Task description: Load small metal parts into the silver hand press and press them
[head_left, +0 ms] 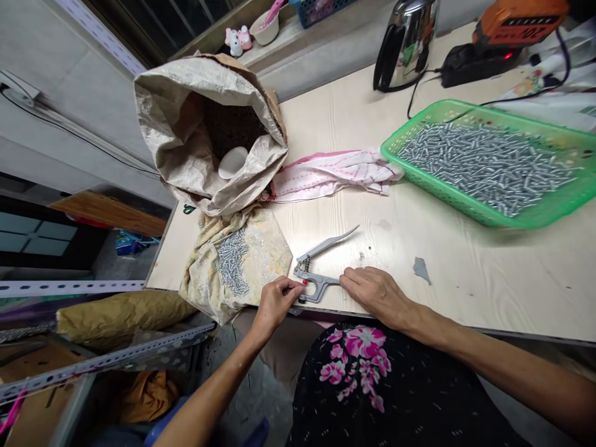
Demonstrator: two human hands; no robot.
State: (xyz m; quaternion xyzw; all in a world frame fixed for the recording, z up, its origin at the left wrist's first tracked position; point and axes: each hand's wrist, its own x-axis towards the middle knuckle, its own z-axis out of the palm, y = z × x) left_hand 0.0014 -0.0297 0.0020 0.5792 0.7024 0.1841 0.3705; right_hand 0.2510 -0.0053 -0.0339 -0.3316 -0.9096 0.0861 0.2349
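Note:
A pair of grey metal snap-fastener pliers [316, 280] lies on the table near its front edge, handles spread apart, with a spring and a red piece at the jaw. My right hand [375, 293] is closed on the end of the lower handle, resting on the tabletop. At the jaw, beside the red piece, my left hand [279, 297] pinches with thumb and forefinger; what lies between the fingertips is too small to make out. Left of the pliers, a pile of small silvery metal pieces [233, 264] sits on a patterned cloth [267, 245].
A green plastic basket [431, 192] full of short metal pins [493, 164] stands at the right. An open woven sack [167, 124] is at the back left, next to a pink-white cloth [333, 177]. Behind are a kettle [407, 43] and an orange tool battery [519, 25].

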